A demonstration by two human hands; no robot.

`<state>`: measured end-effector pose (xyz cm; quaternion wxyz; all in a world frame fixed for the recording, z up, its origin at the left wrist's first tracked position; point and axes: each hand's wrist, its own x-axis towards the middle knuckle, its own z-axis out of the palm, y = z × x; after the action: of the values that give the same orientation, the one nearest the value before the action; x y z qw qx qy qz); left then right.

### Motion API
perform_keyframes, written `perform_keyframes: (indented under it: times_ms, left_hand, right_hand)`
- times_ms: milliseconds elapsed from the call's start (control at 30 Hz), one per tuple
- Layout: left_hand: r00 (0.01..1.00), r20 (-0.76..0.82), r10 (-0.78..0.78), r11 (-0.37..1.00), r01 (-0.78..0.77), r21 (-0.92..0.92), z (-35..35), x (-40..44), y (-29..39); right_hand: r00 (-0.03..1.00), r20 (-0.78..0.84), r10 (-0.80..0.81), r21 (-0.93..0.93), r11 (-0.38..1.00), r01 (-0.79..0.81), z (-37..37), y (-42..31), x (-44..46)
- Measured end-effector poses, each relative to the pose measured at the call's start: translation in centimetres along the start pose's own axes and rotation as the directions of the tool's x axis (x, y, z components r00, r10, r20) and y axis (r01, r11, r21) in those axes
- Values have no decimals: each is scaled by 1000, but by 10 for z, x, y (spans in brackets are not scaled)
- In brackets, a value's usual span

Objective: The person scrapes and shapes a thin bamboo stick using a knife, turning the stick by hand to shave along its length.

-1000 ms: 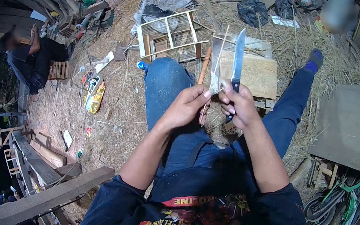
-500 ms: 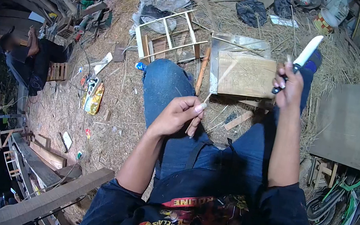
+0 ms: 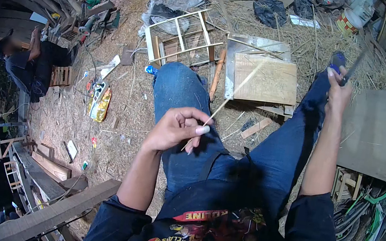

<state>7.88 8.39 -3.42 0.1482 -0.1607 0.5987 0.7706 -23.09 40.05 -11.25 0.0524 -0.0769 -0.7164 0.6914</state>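
My left hand pinches a thin, pale bamboo stick between thumb and fingers, over my thigh. The stick slants up and away, passing in front of the wooden board; a short end shows below the fingers. Held out to the right, above my lower leg, my right hand is closed round a knife. Its blade points up and away, seen nearly edge-on and slightly blurred. The board lies flat on a greyish sheet between my legs, apart from both hands.
A slatted wooden frame stands beyond my left knee. Loose straw and shavings cover the floor. A large flat panel lies at the right, and a wooden beam crosses the lower left. Another person sits at the far left.
My right hand has swung outward to the right with the knife, whose blade has turned edge-on. My left hand has drawn slightly back and left with the stick.
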Motion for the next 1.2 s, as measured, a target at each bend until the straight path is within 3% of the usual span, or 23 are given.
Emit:
perform_keyframes:
  times_ms: [33,100,133,167,267,367,600,967,1033,1200]
  left_hand:
    - [999,-34,21,999,-22,-43,3,3,-1]
    - [996,-72,47,995,-53,-85,9,11,-3]
    - [994,-89,63,989,-74,-126,12,15,-6]
    - [992,-104,78,981,-94,-167,16,19,-8]
    - [995,-93,32,979,-50,-197,30,28,-5]
    - [997,-77,6,969,-25,-247,32,26,-3]
    - [992,-121,17,998,-25,-66,21,5,-1]
    - [976,-214,40,995,-59,-85,-2,-21,-10]
    - [955,-283,95,989,-123,-84,-7,-29,-13]
    - [916,-371,154,971,-210,-117,-8,-36,-13]
  right_hand:
    - [995,-4,-104,-118,988,103,10,-13,-7]
    - [986,167,-16,-125,991,37,28,-35,-36]
    - [945,311,100,-57,995,-86,40,-49,-63]
    - [833,536,142,111,965,-236,50,-55,-87]
    - [640,739,211,146,877,-458,85,-56,-137]
    - [679,713,176,149,908,-392,112,-57,-150]
    - [762,624,172,116,945,-307,132,-57,-134]
    - [654,722,225,27,935,-353,169,-65,-134]
    - [688,698,197,67,939,-337,177,-65,-133]
    - [665,713,221,39,935,-352,186,-63,-142]
